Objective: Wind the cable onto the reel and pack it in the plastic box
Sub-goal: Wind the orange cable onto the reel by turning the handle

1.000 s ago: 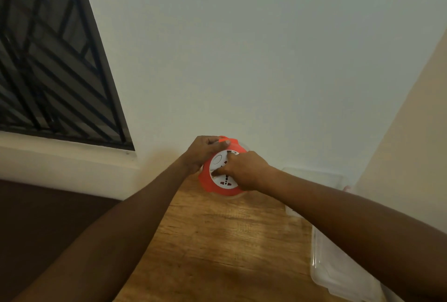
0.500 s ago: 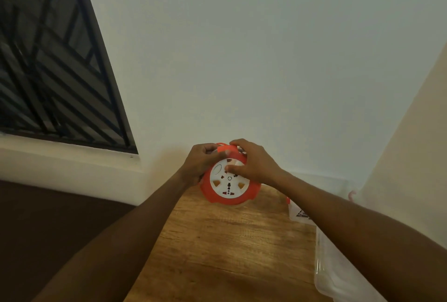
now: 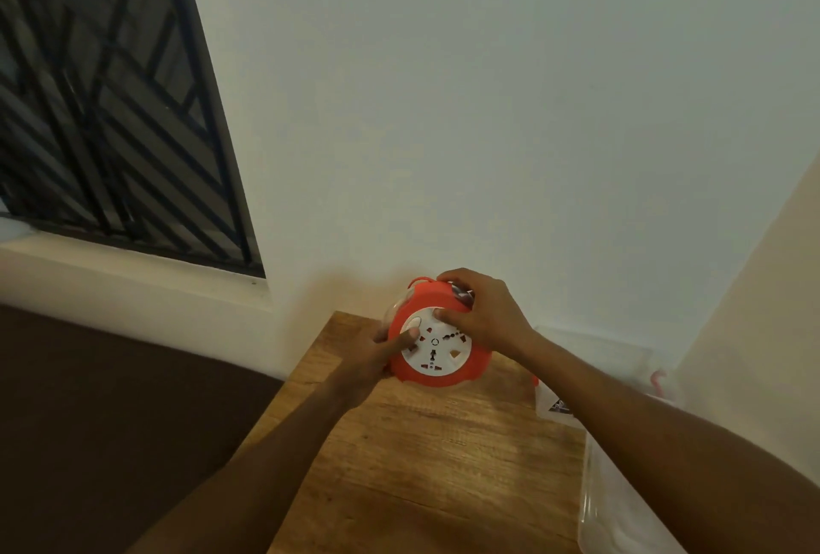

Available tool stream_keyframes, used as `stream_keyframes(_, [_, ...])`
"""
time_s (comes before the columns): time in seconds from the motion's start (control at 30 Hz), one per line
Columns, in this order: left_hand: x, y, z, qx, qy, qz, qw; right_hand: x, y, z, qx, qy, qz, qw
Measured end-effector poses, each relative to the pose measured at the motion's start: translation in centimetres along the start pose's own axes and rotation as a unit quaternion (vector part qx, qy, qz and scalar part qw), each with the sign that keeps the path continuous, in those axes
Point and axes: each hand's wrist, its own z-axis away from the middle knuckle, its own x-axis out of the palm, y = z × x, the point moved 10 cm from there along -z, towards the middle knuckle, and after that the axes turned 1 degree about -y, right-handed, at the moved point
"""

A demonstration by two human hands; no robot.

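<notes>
Near the middle of the frame, slightly below centre, both hands held the orange reel (image 3: 439, 347) up above the far end of the wooden table (image 3: 426, 456). The left hand (image 3: 377, 358) grasped its left edge with the thumb laid on the white socket face; the right hand (image 3: 481, 316) clasped the upper right rim, fingers curled over the top. No loose cable showed trailing on the table or hanging from the reel, so the winding looked finished or very nearly so, though the reel's far side was hidden. Packing was not yet done: the clear plastic box (image 3: 621, 504) sat at the lower right of the frame, apart from the reel, and what looked like its lid (image 3: 590, 354) rested behind it against the wall. What seemed left was lowering the reel into the box and closing it
</notes>
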Motion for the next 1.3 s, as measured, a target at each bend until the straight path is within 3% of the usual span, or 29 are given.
stream_keyframes(0.2, [1.6, 0.8, -0.5, 0.038, 0.030, 0.024, 0.999, 0.1, 0.3, 0.7, -0.017, -0.049, 0.030, 0.998])
stream_keyframes(0.3, [1.2, 1.3, -0.8, 0.038, 0.050, -0.015, 0.998, -0.4, -1.5, 1.1, -0.094, -0.016, 0.181, 0.979])
stream_keyframes(0.37, [1.0, 1.3, -1.1, 0.038, 0.059, -0.034, 0.997, 0.7, -4.0, 2.5, -0.224, -0.032, 0.337, 0.914])
stream_keyframes(0.43, [0.9, 1.4, -1.2, 0.032, 0.066, -0.046, 0.996, 4.1, -4.1, 4.8, -0.319, -0.132, 0.444, 0.827])
stream_keyframes(0.47, [0.8, 1.5, -1.3, 0.029, 0.070, -0.054, 0.996, 5.5, -3.5, 5.9, -0.336, -0.177, 0.474, 0.794])
stream_keyframes(0.53, [0.7, 1.8, -1.6, 0.024, 0.079, -0.072, 0.994, 6.9, -2.7, 7.1, -0.336, -0.209, 0.500, 0.771])
stream_keyframes(0.63, [0.6, 2.2, -1.8, 0.007, 0.083, -0.087, 0.993, 6.9, -2.7, 7.1, -0.307, -0.207, 0.515, 0.773])
stream_keyframes(0.83, [-0.1, 3.4, -1.8, -0.019, 0.083, -0.084, 0.993, 5.4, -2.0, 5.6, -0.197, -0.210, 0.484, 0.826])
stream_keyframes(1.0, [1.2, 3.4, -1.9, -0.033, 0.032, -0.097, 0.994, 5.9, -2.9, 5.1, -0.181, -0.253, 0.490, 0.814])
stream_keyframes(1.1, [1.7, 3.6, -1.9, -0.036, 0.023, -0.100, 0.994, 5.9, -3.8, 4.9, -0.182, -0.271, 0.528, 0.784])
stream_keyframes(1.17, [1.9, 3.7, -1.8, -0.037, 0.018, -0.097, 0.994, 5.5, -4.7, 4.6, -0.174, -0.283, 0.508, 0.795])
stream_keyframes(1.3, [2.1, 3.7, -1.7, -0.045, 0.000, -0.100, 0.994, 5.7, -6.1, 4.7, -0.223, -0.305, 0.539, 0.753])
